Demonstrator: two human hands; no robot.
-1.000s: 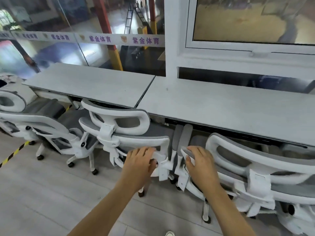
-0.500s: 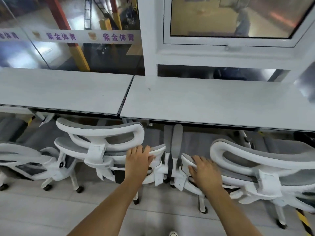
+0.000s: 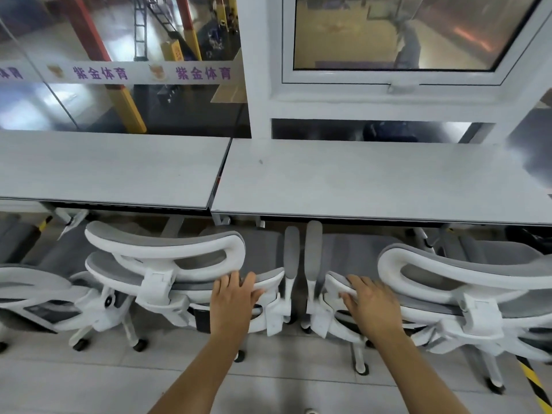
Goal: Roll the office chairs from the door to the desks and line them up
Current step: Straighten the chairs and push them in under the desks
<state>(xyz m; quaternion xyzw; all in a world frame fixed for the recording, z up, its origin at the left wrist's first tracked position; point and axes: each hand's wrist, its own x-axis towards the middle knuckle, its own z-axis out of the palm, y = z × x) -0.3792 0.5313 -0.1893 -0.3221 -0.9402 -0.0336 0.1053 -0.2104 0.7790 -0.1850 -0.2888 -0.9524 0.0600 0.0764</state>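
- The left hand (image 3: 233, 297) is resting flat, fingers straight and slightly spread, on the top rear edge of the backrest of the middle white-framed grey mesh office chair (image 3: 179, 276).
- The right hand (image 3: 372, 303) is lying with fingers extended and spread on the top edge of the backrest of the right white-framed grey mesh office chair (image 3: 466, 282); neither hand is curling round the frame.
- The grey padded armrests (image 3: 291, 252) of these two chairs are standing just beside each other, between the hands, with a narrow gap separating them.
- Both chairs are facing the desks with their seats partly tucked under the front edges.
- A third white-framed grey mesh chair (image 3: 35, 294) is sitting at the left, near the middle chair, partly cut off by the picture edge.
- Two light grey rectangular desks (image 3: 373, 180) are standing side by side, edges nearly touching.
- Behind the desks, a glass wall carrying a white banner with purple characters (image 3: 125, 73) and a white-framed window (image 3: 397, 82) are showing.
- Yellow-and-black hazard tape (image 3: 534, 383) is running across the grey floor (image 3: 89, 383) at the lower right.
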